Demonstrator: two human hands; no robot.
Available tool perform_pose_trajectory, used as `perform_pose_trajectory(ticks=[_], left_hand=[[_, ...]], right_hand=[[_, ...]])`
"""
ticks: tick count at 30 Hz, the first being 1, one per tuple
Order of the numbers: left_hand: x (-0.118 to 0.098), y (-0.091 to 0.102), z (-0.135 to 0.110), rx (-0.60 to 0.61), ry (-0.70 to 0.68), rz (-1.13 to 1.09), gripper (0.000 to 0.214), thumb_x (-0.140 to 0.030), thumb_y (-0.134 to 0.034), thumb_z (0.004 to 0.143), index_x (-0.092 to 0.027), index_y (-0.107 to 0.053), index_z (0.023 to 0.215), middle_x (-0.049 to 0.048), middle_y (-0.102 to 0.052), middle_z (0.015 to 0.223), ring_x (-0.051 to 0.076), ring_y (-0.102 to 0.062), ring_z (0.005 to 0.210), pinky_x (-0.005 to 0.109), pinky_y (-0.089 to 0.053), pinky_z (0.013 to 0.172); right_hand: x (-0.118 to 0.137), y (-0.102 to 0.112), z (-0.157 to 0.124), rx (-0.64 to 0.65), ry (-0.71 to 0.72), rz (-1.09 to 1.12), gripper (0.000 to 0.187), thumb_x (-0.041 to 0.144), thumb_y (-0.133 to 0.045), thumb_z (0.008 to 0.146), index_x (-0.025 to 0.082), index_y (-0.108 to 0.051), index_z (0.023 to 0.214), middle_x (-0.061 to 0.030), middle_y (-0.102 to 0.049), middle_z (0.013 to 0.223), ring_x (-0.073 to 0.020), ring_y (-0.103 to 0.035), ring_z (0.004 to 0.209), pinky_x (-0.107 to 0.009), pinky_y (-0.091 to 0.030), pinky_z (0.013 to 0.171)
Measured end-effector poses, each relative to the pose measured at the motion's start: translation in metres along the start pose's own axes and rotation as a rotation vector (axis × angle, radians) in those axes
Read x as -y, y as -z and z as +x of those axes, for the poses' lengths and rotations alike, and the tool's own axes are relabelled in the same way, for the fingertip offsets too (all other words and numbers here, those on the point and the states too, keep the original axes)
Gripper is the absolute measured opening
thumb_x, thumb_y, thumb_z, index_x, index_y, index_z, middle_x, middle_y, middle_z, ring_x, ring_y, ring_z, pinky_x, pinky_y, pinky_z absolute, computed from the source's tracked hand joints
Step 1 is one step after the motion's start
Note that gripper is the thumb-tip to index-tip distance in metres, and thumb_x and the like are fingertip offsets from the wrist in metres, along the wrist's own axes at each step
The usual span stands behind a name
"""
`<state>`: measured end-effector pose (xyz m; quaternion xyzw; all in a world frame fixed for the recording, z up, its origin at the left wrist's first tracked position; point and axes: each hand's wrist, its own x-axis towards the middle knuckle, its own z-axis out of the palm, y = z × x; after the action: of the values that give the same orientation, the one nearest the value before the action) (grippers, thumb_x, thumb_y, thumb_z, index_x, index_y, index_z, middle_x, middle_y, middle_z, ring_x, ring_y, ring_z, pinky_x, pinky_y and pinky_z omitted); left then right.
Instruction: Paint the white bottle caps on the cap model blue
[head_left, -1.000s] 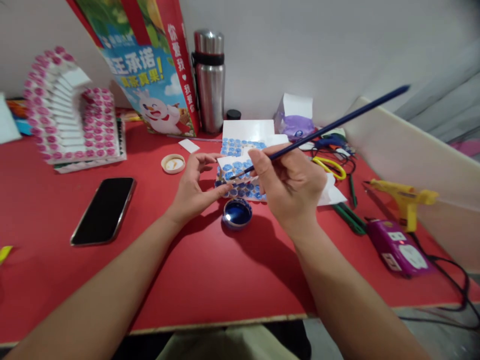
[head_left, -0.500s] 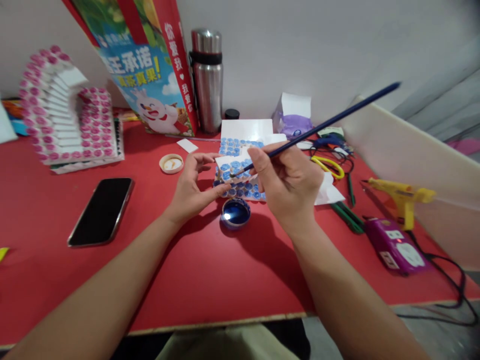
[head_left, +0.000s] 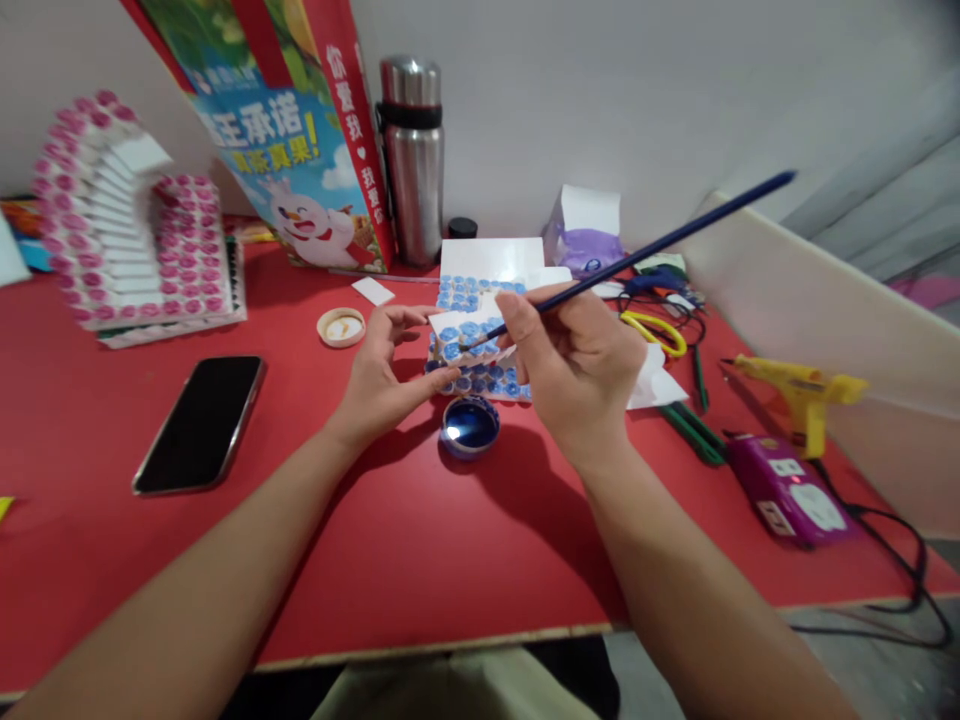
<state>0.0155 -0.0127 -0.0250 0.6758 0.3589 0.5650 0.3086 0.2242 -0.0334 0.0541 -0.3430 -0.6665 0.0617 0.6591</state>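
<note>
My right hand (head_left: 581,370) is closed around a dark blue paintbrush (head_left: 667,240), whose handle slants up to the right. The brush tip meets the blue-dotted face of a white craft model (head_left: 491,258). Rows of blue-painted round pieces cover the model's lower part. With thumb in front and fingers behind, my left hand (head_left: 382,375) grips the model's left edge; its fingertips are partly hidden. Just in front of the model stands a small open jar of dark blue paint (head_left: 470,427). The jar's likely lid, a pale round cap (head_left: 341,327), lies left of my left hand.
A phone (head_left: 201,425) and a pink-dotted stair model (head_left: 124,230) are on the left. Behind stand a printed box (head_left: 289,150) and a steel flask (head_left: 412,165). At right lie yellow scissors (head_left: 660,337), a yellow glue gun (head_left: 802,385) and a purple power socket (head_left: 784,490) with cables.
The brush tip has shifted slightly on the model's blue pieces. My left hand has kept its place on the model, and the paint jar has not moved.
</note>
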Motion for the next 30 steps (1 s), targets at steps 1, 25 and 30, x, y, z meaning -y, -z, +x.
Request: perform_pose_trajectory(ticks=[1,25,30], left_hand=[[-0.0002,0.0,-0.0001,0.0,0.0,-0.002,0.061,-0.039,-0.101,0.085,-0.029,-0.058,0.127,0.0122,-0.076,0.151,0.035,-0.072,0.145,0.058,-0.055,0.123],[0.0006,-0.0013,0.0001,-0.014,0.006,-0.007,0.062,-0.043,-0.102,0.085,-0.029,-0.058,0.126,0.0121,-0.075,0.15,0.035,-0.073,0.143,0.058,-0.056,0.124],[-0.0004,-0.0006,0.0005,-0.004,0.022,-0.006,0.062,-0.043,-0.102,0.084,-0.029,-0.057,0.125,0.0124,-0.075,0.152,0.035,-0.072,0.145,0.058,-0.055,0.124]], right_hand=[[-0.0005,-0.0001,-0.0002,-0.001,-0.001,0.006,0.03,0.053,-0.079,0.114,0.029,-0.075,0.095,0.0069,-0.066,0.066,-0.0092,-0.054,0.047,-0.029,-0.043,0.045],[0.0025,0.0028,0.0009,0.047,-0.016,-0.038,0.037,0.059,-0.076,0.115,0.029,-0.073,0.094,0.0058,-0.066,0.066,-0.0105,-0.057,0.05,-0.029,-0.047,0.047],[0.0031,0.0021,0.0,0.04,-0.021,-0.019,0.035,0.058,-0.075,0.115,0.029,-0.073,0.096,0.0067,-0.065,0.066,-0.01,-0.056,0.05,-0.029,-0.046,0.048]])
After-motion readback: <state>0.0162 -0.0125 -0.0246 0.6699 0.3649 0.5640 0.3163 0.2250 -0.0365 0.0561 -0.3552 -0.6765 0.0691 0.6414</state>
